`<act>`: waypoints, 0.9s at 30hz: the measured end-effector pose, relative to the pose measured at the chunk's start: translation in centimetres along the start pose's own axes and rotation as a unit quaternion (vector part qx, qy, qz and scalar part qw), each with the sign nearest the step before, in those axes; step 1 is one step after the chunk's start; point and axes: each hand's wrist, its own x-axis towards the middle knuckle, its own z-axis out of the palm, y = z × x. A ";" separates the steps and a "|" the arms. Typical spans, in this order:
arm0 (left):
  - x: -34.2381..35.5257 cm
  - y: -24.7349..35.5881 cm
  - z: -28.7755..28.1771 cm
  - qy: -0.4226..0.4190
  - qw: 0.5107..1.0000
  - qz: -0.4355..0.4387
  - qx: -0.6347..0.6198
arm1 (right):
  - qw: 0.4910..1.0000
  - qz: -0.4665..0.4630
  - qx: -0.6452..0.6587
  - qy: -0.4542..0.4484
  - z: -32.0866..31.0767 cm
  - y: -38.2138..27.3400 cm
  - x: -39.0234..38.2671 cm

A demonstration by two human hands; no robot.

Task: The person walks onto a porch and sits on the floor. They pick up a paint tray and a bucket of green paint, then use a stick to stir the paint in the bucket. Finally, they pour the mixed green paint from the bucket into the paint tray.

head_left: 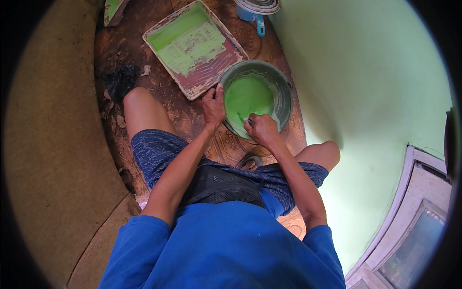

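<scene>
A dark grey bucket stands between my knees, holding bright green paint. My left hand is closed on its left rim. Over the near side of the bucket, my right hand is closed around a thin tool that dips toward the paint; most of it is hidden by my fingers, so I cannot tell its kind. Just beyond the bucket, to the left, lies a paint tray with a ribbed reddish slope, smeared with green paint and with more paint pooled at its far end.
A pale green wall curves along the right, with a white-framed door or window lower down. A blue-handled container is at the far edge. Black plastic and dry leaves lie left, beside a brown wall or ledge.
</scene>
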 end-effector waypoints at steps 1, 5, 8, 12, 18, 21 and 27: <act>-0.1 0.1 0.0 0.001 1.000 0.002 -0.005 | 1.000 -0.006 0.009 0.002 0.0 -0.2 0.2; -0.1 0.1 0.1 0.011 1.000 0.020 -0.006 | 1.000 -0.011 0.021 0.020 -0.4 0.1 2.4; -0.2 0.6 0.1 -0.002 1.000 0.006 -0.005 | 0.998 0.001 0.053 0.033 -0.6 1.8 4.2; -0.1 0.0 0.1 0.005 1.000 0.014 -0.007 | 0.996 0.028 0.070 0.057 -1.6 2.8 5.9; 0.0 -0.2 0.2 0.014 1.000 0.018 0.006 | 0.989 0.025 0.062 0.130 -2.8 4.8 7.4; 0.0 -0.2 0.4 0.018 1.000 0.020 0.006 | 0.990 0.036 0.028 0.131 -3.2 5.5 7.1; 0.2 -0.6 0.2 0.014 1.000 0.016 -0.004 | 0.992 0.046 -0.073 0.096 -3.8 6.4 4.4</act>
